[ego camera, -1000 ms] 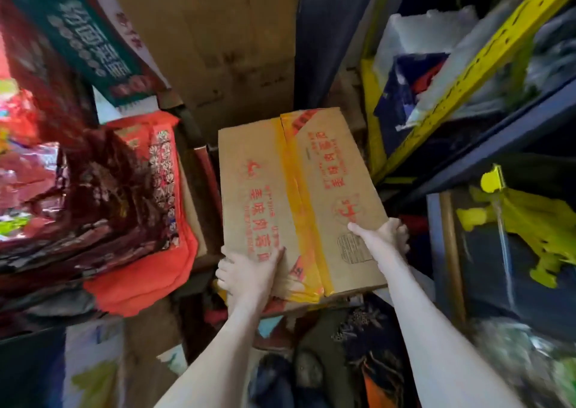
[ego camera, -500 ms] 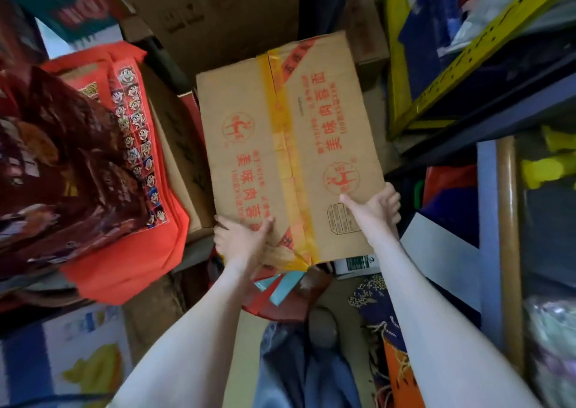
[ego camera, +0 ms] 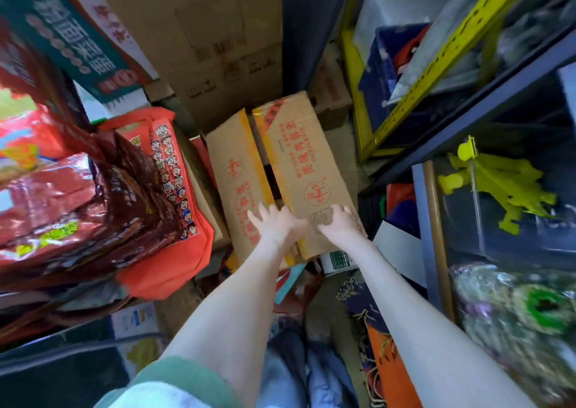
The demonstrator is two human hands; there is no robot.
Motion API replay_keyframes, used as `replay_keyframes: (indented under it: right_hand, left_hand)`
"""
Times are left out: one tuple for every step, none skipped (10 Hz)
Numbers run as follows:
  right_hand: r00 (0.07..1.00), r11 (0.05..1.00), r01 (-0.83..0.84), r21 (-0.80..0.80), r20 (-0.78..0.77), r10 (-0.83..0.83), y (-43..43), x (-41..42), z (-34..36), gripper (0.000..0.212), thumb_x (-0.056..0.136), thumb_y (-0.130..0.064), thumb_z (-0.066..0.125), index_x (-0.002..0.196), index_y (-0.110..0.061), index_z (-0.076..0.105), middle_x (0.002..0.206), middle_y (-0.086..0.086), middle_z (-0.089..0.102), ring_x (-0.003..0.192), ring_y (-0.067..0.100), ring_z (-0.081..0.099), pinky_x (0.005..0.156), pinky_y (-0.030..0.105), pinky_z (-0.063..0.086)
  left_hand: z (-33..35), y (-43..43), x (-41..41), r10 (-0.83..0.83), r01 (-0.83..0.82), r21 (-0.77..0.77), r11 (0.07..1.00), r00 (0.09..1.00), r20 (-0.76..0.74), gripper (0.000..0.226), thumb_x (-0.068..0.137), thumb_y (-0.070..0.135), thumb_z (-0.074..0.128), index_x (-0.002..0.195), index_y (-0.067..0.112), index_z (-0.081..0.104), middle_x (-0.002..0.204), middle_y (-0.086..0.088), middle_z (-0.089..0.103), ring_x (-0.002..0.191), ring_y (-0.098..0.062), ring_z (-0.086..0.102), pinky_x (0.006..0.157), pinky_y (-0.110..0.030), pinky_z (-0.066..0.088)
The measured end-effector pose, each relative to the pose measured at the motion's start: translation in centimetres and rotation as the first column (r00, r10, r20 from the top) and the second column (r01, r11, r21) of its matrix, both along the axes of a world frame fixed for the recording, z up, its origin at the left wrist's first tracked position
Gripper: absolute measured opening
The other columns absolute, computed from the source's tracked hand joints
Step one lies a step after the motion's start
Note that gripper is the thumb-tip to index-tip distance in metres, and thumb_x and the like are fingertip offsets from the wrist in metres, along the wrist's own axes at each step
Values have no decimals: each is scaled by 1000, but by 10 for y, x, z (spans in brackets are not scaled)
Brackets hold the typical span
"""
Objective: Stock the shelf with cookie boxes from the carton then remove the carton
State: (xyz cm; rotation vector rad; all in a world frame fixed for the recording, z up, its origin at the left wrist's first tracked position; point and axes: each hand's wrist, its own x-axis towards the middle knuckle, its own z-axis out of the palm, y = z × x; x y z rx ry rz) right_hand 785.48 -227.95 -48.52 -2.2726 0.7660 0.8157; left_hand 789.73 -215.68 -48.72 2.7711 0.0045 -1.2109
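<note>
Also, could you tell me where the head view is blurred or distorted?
Head view: the carton at centre is fairly sharp; the snack bags at the left edge are smeared by blur; the wide lens makes the yellow rail lean.

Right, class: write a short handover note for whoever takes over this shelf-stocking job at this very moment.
Left grip: fingers spread flat on the left flap of the carton.
Right grip: rests on the right flap; whether it clasps it is unclear.
Carton: low in the aisle, centre seam parted, contents hidden.
Done: seam opened a crack.
Left: fold the flaps back, shelve the cookie boxes, remove the carton.
</note>
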Motion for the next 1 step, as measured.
replay_keyframes:
  right_hand:
    - [1000, 996, -17, 83, 25, 15, -1, -7, 37, 59, 91, -33, 57, 143, -13, 36, 144, 7, 37, 127, 27, 43, 100, 36, 41]
  left_hand:
    - [25, 4, -12, -128, 126, 26, 992, 986, 108, 54, 85, 43, 40, 135, 25, 48, 156, -9, 19, 144, -39, -7, 107, -63, -17]
